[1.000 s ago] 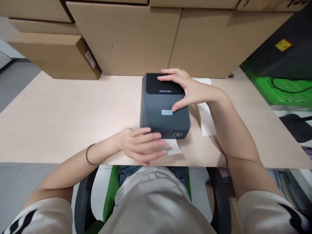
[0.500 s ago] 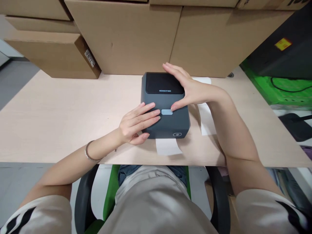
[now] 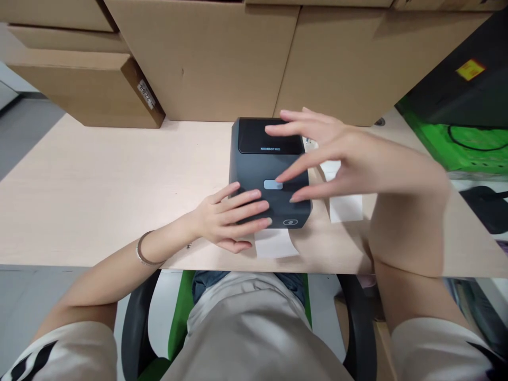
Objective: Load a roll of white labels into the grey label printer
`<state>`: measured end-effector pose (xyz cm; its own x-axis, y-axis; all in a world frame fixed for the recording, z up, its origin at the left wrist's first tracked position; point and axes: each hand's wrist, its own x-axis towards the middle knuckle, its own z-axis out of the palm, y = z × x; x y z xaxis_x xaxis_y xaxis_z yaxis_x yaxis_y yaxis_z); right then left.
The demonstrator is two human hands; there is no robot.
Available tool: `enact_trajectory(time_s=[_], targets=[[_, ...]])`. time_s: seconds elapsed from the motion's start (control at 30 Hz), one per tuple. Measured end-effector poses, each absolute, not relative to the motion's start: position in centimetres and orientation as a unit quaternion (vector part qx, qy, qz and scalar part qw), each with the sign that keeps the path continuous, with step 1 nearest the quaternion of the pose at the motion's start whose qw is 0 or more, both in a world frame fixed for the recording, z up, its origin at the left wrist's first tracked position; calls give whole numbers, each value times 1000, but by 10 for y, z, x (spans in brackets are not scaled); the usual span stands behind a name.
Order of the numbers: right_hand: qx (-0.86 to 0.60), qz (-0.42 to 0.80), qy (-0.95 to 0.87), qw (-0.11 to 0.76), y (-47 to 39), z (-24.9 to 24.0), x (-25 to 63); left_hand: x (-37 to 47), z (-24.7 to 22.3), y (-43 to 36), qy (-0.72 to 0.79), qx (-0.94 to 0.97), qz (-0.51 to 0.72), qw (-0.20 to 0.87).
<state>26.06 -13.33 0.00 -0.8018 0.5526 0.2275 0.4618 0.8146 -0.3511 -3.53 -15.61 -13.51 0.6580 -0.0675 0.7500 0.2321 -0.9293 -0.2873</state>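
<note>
Your left hand (image 3: pixel 228 216) lies spread on the dark printer (image 3: pixel 254 167), which stands on the surface (image 3: pixel 119 185); your right hand (image 3: pixel 341 145), grip spread, has its index fingertip over the light button (image 3: pixel 271 184). An uneven push could skew the printer, creasing the paper strip (image 3: pixel 275 243).

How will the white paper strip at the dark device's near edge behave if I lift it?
The paper strip will probably flop: it looks thin, with a bowed right edge. Being sheet-like, it's likely very light. Its far end disappears at the dark device, so it may catch there.
</note>
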Motion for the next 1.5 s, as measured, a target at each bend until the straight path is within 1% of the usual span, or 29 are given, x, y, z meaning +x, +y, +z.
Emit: enact_trajectory(time_s=[0.1, 0.17, 0.37, 0.5, 0.67, 0.83, 0.97, 1.0, 1.07, 1.17, 1.23, 1.3, 1.37, 1.43, 1.5], targets=[[-296, 59, -942, 148, -163, 3, 255, -29, -130, -163, -25, -888, -395, 234], [-329, 36, -933, 140, -176, 0, 251, -24, -128, -166, -16, -878, -405, 255], [-347, 72, -919, 175, -180, -9, 241, -17, -127, -167, -16, -860, -425, 281], [-341, 72, -920, 176, -175, -10, 239, -16, -125, -167, -5, -847, -434, 306], [-336, 78, -923, 170, -171, -7, 245, -22, -134, -169, 11, -855, -417, 308], [-337, 78, -922, 174, -179, 10, 258, -27, -147, -169, -8, -846, -439, 303], [-382, 86, -904, 172, -182, 23, 265, -30, -151, -168, 31, -862, -439, 252], [-388, 87, -900, 181, -179, 24, 266, -30, -151, -168, 23, -879, -421, 224], [-374, 87, -892, 240, -166, 20, 267, -30, -149, -168, -17, -920, -362, 151], [-294, 73, -869, 391, -137, 2, 264, -31, -144, -169, -86, -951, -295, 38], [-291, 27, -829, 477, -115, -14, 261, -31, -141, -169, -98, -954, -282, 3], [-288, -42, -801, 523, -97, -29, 259, -32, -139, -169, -94, -960, -265, 15], [-266, -82, -802, 529, -84, -42, 257, -33, -138, -169, -79, -962, -255, 52], [-270, -82, -798, 532, -76, -51, 256, -34, -136, -168, -63, -956, -271, 90], [-318, -61, -774, 544, -72, -57, 255, -34, -134, -168, -46, -942, -310, 123]])
